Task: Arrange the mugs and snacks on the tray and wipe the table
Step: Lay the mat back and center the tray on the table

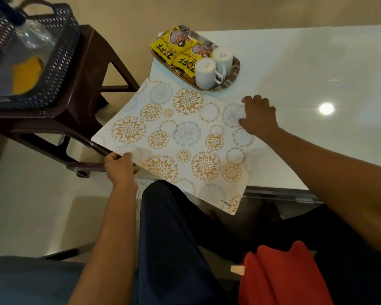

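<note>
White table (pixel 295 62): both hands grip floral placemat (pixel 185 137), left hand (pixel 119 168), right hand (pixel 259 115).

Dim warm light; lamp glare on table (pixel 326 108); edges warped, soft.

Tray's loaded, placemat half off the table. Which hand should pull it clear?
Probably left. The left hand already grips the floral-patterned placemat at its overhanging edge, off the white table; the right hand holds the far edge, over the table.
</note>
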